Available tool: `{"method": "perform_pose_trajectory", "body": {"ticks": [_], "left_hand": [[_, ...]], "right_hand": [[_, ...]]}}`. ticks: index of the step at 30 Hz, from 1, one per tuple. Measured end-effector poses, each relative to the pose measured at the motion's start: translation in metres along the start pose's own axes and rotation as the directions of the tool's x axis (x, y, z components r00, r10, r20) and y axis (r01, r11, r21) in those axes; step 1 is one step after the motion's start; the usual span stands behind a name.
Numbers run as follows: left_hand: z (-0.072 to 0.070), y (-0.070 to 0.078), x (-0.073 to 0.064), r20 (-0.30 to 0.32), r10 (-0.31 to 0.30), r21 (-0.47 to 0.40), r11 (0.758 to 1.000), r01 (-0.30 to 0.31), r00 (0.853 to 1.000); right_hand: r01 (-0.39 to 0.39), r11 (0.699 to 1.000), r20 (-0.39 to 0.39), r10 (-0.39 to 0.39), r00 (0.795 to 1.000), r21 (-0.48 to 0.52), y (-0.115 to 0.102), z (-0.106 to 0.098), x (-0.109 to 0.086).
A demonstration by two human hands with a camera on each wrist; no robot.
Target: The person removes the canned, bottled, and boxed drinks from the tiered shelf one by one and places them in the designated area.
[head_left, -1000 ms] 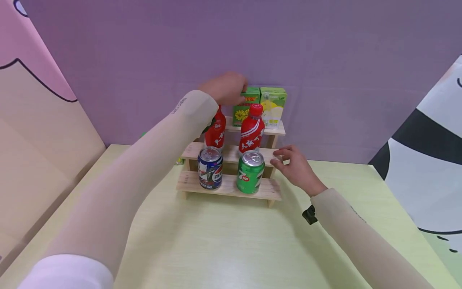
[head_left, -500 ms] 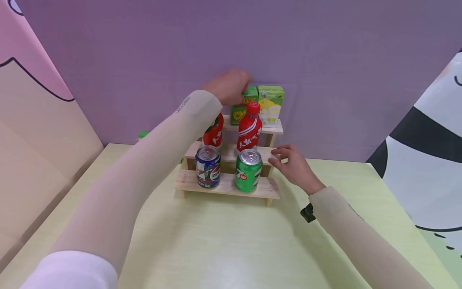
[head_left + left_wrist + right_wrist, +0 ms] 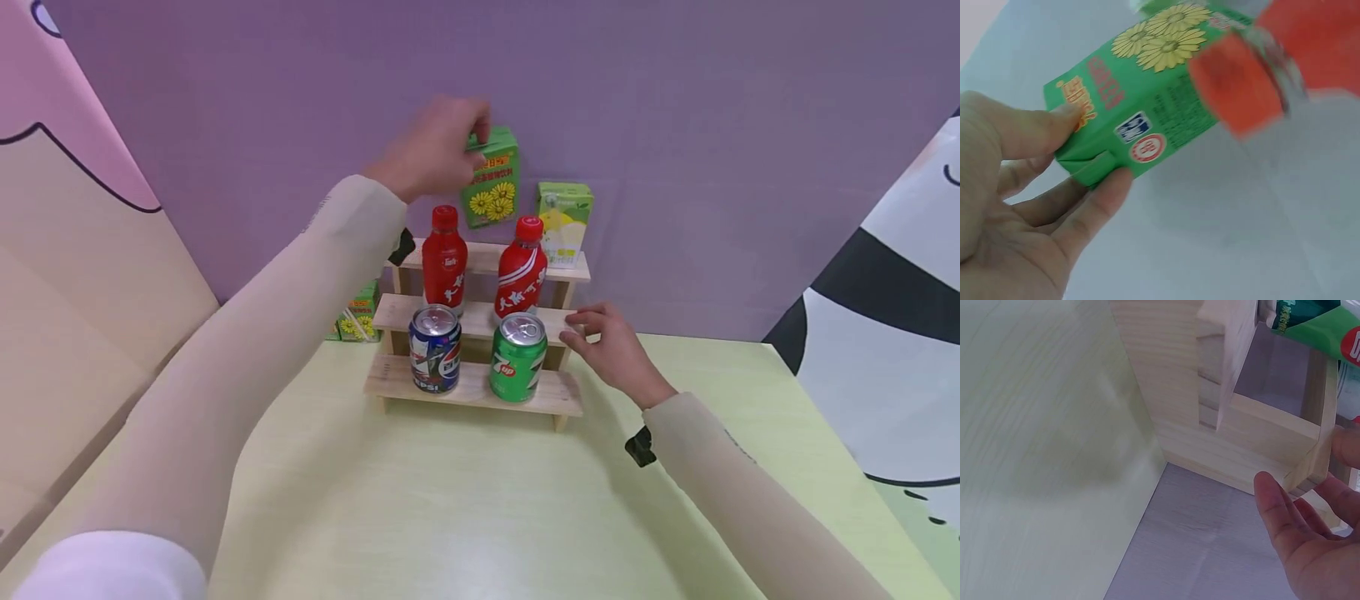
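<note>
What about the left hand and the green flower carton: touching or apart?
Touching: the left wrist view shows the left hand pinching the flower carton, thumb on its printed front.

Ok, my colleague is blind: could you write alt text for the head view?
The left hand holds a green carton above a three-tier wooden stand; the right hand grips its middle shelf. The stand holds, front to back, two cans, two red bottles and a pale carton.

Grain and gleam

The stepped shelf [image 3: 474, 385] was pale, matt wood — grain showing. The Pepsi can [image 3: 435, 357] and 7up can [image 3: 517, 368] gleamed, metal-topped. The red bottles [image 3: 444, 260] looked like glossy plastic, the flower-printed carton [image 3: 1141, 100] like smooth card. The tabletop [image 3: 465, 492] had a soft sheen; the purple backdrop [image 3: 675, 100] looked matt.
</note>
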State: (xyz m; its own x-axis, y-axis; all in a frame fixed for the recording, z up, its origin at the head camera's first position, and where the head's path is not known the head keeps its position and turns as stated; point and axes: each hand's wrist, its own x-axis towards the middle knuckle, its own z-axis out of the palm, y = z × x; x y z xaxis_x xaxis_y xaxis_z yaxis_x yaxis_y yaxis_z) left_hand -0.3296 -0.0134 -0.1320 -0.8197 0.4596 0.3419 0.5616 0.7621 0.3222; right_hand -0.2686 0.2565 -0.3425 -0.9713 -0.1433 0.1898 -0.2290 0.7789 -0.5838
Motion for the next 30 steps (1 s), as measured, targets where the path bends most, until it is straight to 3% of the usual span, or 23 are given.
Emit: {"method": "perform_pose_trajectory", "body": {"ticks": [4,9,11,14,19,22,26,30], "left_hand": [[-0.014,-0.023,-0.021,-0.161,0.017,-0.079,0.996,-0.03,0.987],[-0.029,-0.059,-0.047,-0.342,0.034,-0.103,0.992,-0.073,0.939],[-0.035,-0.073,-0.056,-0.385,0.034,-0.09,0.993,-0.074,0.922],[-0.043,-0.091,-0.07,-0.403,0.014,-0.081,0.995,-0.051,0.915],[-0.048,-0.114,-0.099,-0.37,0.008,-0.03,0.999,-0.02,0.929],[-0.044,-0.125,-0.116,-0.313,0.028,0.035,0.999,-0.018,0.949],[-0.031,-0.139,-0.135,-0.208,0.079,0.119,0.991,-0.055,0.975],[-0.008,-0.153,-0.148,-0.11,0.117,0.152,0.983,-0.1,0.987]], "right_hand": [[0.001,1.0,-0.009,-0.001,1.0,0.014,0.002,0.002,0.0],[0.004,1.0,-0.02,-0.003,1.0,0.026,0.006,0.003,-0.002],[0.006,1.0,-0.022,-0.006,1.0,0.028,0.007,0.003,-0.002],[0.006,0.999,-0.02,-0.006,1.0,0.031,0.007,0.003,-0.002],[-0.007,1.0,-0.015,0.007,1.0,0.026,0.007,0.0,-0.004],[-0.013,1.0,-0.021,0.013,1.0,0.02,0.008,-0.001,-0.005],[-0.016,1.0,-0.029,0.017,0.999,0.017,0.01,-0.001,-0.006],[-0.024,1.0,-0.032,0.024,0.999,0.014,0.01,-0.003,-0.007]]}}
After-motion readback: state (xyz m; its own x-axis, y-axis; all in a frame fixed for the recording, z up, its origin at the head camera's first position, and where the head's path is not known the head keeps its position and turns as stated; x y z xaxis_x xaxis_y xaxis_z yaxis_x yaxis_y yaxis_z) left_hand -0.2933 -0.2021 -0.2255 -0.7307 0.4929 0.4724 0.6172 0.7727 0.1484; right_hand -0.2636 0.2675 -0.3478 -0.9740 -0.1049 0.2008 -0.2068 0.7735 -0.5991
